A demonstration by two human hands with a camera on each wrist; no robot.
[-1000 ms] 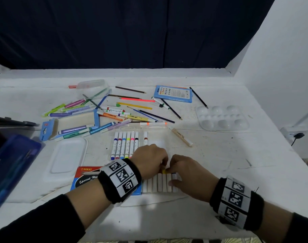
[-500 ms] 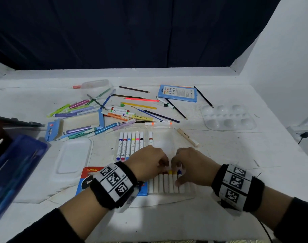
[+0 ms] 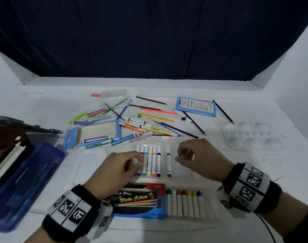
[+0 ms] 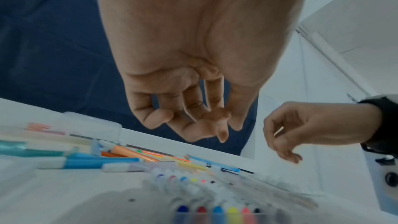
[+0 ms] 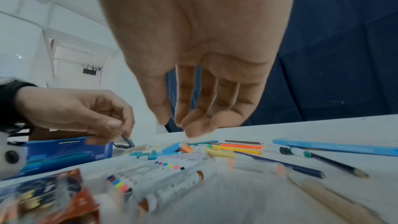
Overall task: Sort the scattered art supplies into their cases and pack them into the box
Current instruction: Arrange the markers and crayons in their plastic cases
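A clear case holds a row of white markers (image 3: 149,160) with coloured caps, and a brown marker (image 3: 168,162) lies apart to their right. Nearer to me, a row of crayons (image 3: 184,202) sits in a clear case beside a red-and-blue Water Colour card (image 3: 139,199). My left hand (image 3: 138,161) hovers over the left end of the marker row, fingers loosely curled and holding nothing (image 4: 204,122). My right hand (image 3: 182,156) hangs over the empty right part of the marker case, its fingers (image 5: 193,125) relaxed, nothing seen in them.
Loose pens and pencils (image 3: 137,123) lie scattered behind the marker case. An open blue cardboard pen case (image 3: 97,132), a blue pencil box (image 3: 195,106), a white palette (image 3: 251,135), a clear lid (image 3: 90,165) and a blue box (image 3: 18,181) at the left surround the work area.
Both hands have left the crayon row and moved away from me to above the marker case. The crayons now lie uncovered in their case.
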